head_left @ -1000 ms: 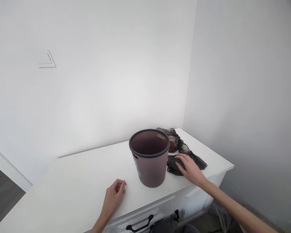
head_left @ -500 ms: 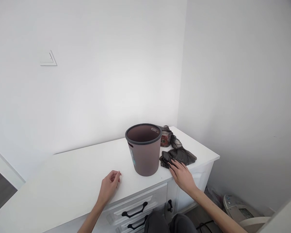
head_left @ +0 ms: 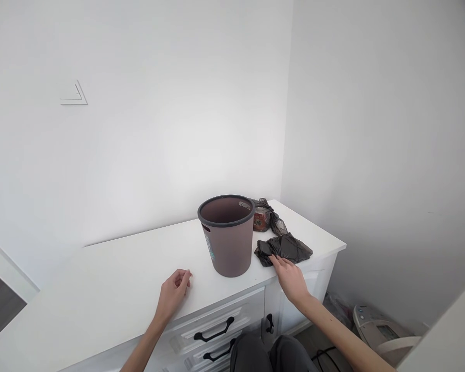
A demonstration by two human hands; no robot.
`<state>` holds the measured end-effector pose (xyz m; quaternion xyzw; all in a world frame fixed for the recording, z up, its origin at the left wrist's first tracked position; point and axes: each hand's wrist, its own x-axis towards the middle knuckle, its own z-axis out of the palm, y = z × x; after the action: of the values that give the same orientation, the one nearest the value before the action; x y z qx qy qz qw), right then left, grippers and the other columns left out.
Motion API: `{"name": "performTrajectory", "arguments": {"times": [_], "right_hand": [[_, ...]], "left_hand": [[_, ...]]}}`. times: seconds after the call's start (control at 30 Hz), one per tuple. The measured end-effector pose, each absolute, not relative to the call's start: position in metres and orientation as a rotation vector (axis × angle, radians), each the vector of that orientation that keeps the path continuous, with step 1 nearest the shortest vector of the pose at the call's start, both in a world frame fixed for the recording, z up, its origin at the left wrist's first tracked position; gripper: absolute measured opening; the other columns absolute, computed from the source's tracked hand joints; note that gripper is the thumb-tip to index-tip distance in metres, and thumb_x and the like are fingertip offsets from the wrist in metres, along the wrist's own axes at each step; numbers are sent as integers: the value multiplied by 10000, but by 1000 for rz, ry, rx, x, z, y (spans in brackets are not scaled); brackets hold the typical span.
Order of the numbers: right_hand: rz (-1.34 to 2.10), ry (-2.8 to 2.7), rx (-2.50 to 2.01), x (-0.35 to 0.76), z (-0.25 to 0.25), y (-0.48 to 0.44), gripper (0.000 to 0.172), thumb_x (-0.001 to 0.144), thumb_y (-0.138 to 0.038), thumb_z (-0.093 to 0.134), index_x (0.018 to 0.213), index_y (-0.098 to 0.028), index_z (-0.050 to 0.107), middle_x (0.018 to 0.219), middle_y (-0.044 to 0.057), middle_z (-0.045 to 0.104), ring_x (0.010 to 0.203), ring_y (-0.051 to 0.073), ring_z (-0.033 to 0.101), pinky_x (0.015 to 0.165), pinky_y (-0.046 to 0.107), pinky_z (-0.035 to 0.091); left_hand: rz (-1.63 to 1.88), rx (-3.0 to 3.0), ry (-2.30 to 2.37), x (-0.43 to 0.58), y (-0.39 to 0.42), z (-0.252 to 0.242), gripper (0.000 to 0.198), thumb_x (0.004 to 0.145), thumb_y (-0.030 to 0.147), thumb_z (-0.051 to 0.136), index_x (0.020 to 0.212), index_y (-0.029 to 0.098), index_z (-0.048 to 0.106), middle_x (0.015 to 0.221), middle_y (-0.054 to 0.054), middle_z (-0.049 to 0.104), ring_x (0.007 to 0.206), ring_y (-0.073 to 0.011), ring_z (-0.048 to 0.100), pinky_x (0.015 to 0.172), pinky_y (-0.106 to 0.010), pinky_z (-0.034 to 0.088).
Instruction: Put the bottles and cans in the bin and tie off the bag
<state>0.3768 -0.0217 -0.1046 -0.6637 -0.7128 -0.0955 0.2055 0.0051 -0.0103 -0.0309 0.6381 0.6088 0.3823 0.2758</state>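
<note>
A brown waste bin (head_left: 228, 238) with a dark rim stands upright and empty on the white dresser top (head_left: 112, 294). Right of it lies a crumpled black plastic bag (head_left: 285, 248). My right hand (head_left: 289, 274) rests on the dresser with its fingertips touching the bag's near edge, fingers stretched out. Behind the bin sits another black bag holding something reddish (head_left: 264, 219). My left hand (head_left: 173, 294) lies on the dresser left of the bin, fingers loosely curled with nothing visible in them.
The dresser fills a corner between two white walls. Its drawers have black handles (head_left: 213, 333). A light switch (head_left: 73, 95) is on the left wall. A white appliance (head_left: 383, 333) sits on the floor at the lower right. My knees show below the drawers.
The view has pulled back and down from the dresser. My right hand has slid from on top of the black bag to its near edge. My left hand has hardly moved.
</note>
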Motion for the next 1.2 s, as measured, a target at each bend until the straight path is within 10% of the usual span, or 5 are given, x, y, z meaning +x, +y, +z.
{"name": "performTrajectory", "arguments": {"times": [0.23, 0.47, 0.63, 0.93, 1.2], "right_hand": [[457, -1695, -1723, 367, -66, -60, 492, 983, -164, 454, 1465, -162, 554, 835, 86, 769, 826, 271, 736, 737, 351, 539], [1310, -996, -1118, 355, -7, -115, 645, 865, -667, 682, 1361, -260, 620, 1195, 73, 745, 1114, 259, 667, 990, 374, 498], [1373, -992, -943, 334, 17, -122, 631, 875, -651, 684, 1362, -259, 605, 1256, 80, 719, 1185, 273, 638, 1060, 405, 467], [856, -1220, -1110, 318, 30, -142, 657, 928, -618, 617, 1474, -277, 488, 1492, 100, 542, 1351, 273, 518, 1118, 399, 439], [1067, -1358, -980, 331, 44, -147, 465, 1019, -590, 480, 1107, -203, 724, 1023, 66, 706, 983, 247, 600, 908, 332, 499]], "left_hand": [[1043, 1706, 1646, 4, -13, -31, 514, 890, 703, 516, 852, 209, 654, 708, 8, 642, 589, -163, 559, 613, -288, 454], [1084, 1777, 1521, 51, -62, -10, 484, 943, 681, 463, 1019, 242, 651, 1078, -67, 721, 967, -237, 677, 829, -338, 535], [820, 1781, 1112, 94, -109, 33, 503, 1001, 635, 412, 1272, 266, 620, 1281, -76, 690, 1144, -240, 638, 1060, -387, 486], [836, 1817, 1264, 112, -129, 74, 432, 962, 605, 528, 1024, 210, 693, 976, -62, 742, 972, -261, 669, 806, -329, 575], [924, 1911, 1354, 74, -133, 90, 417, 951, 606, 541, 1094, 243, 686, 959, -53, 754, 905, -247, 698, 763, -304, 583]]}}
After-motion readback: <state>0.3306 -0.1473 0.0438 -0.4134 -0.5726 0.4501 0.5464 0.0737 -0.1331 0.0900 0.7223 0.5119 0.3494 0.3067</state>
